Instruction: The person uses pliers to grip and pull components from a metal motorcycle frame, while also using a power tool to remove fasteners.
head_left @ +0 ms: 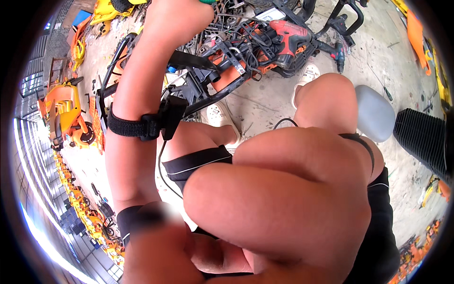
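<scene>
My left arm [132, 85] stretches far forward, with a black strap [135, 128] and a small cabled black device [172, 113] on it. At the top edge my left hand [189, 12] is mostly cut off, beside a green thing [206, 1] I cannot make out; its fingers are hidden. My right arm [279, 208] is bent close to my body, and its hand does not show. Before me lies an orange and black machine frame [231, 71] with tangled black wires [257, 45]. A red and black cordless drill [288, 35] rests on it.
Another dark drill [339, 57] lies right of the frame. A thin screwdriver [388, 93], a rounded grey piece [376, 113] and a black ribbed part [421, 135] are at the right. Yellow vehicles [64, 109] line the left; orange parts [417, 40] stand far right.
</scene>
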A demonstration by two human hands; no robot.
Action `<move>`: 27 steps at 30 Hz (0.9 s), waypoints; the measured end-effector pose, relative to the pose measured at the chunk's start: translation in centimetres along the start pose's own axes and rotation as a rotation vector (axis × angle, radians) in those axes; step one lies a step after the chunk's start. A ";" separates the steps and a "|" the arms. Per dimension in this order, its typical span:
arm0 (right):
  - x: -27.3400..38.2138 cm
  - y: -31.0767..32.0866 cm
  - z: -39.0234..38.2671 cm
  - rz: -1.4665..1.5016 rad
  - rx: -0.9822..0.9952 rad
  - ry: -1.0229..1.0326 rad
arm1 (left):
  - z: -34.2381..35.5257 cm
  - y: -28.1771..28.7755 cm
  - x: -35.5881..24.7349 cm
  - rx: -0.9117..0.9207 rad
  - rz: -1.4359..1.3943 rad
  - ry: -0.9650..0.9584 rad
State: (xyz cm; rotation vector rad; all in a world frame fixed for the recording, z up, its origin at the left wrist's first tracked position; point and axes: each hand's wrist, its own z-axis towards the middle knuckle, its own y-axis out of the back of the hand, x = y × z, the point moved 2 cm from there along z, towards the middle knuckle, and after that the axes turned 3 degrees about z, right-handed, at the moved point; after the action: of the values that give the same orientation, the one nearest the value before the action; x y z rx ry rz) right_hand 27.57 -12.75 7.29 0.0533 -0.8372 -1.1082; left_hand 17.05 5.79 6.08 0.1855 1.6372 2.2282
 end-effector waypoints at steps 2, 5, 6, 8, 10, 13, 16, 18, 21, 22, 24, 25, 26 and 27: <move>-0.1 0.0 -0.1 0.014 0.009 0.002 | -0.6 -0.1 -0.1 -0.025 0.020 0.015; -0.1 0.1 -0.3 0.024 0.017 0.001 | -0.9 0.0 0.0 -0.025 0.040 -0.002; 0.1 0.3 -0.4 0.019 0.017 0.002 | -0.5 0.1 0.1 0.000 0.032 -0.006; 0.2 0.4 -0.4 0.009 0.017 -0.009 | 0.3 0.1 -0.1 0.046 0.021 0.016; 0.3 0.6 -0.5 0.010 0.018 -0.010 | 0.4 0.0 -0.2 0.074 0.017 0.020; 0.3 0.2 -0.2 0.020 0.015 0.001 | -0.3 0.1 0.0 0.026 -0.021 0.012; -0.2 -0.3 0.3 0.018 0.013 0.003 | -0.5 0.1 -0.2 0.065 -0.029 0.061; -0.5 -0.2 0.4 0.010 0.017 0.000 | -0.7 -0.8 0.3 -0.041 -0.012 -0.039; -0.5 0.3 0.0 0.025 0.021 -0.004 | -0.6 -0.7 0.0 0.026 0.018 0.018; -0.3 0.4 0.0 0.032 0.026 0.001 | -0.8 -0.5 0.0 0.013 0.037 0.008; -0.1 0.7 -0.2 0.027 0.025 -0.012 | -0.9 -0.3 -0.2 -0.016 0.065 -0.027; 0.0 1.0 -0.2 0.016 0.020 -0.025 | -0.6 -0.1 -0.2 -0.028 0.048 -0.035; 0.3 1.2 -0.1 -0.005 0.010 -0.034 | -0.3 0.1 -0.2 -0.039 0.029 -0.045; 0.3 1.3 -0.1 -0.016 0.009 -0.039 | -0.4 -0.1 -0.2 -0.044 0.006 -0.046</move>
State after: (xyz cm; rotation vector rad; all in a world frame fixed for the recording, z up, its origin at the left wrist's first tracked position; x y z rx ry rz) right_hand 28.68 -12.47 7.94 0.0458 -0.8779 -1.1235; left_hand 17.11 5.37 5.83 0.2287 1.5641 2.2460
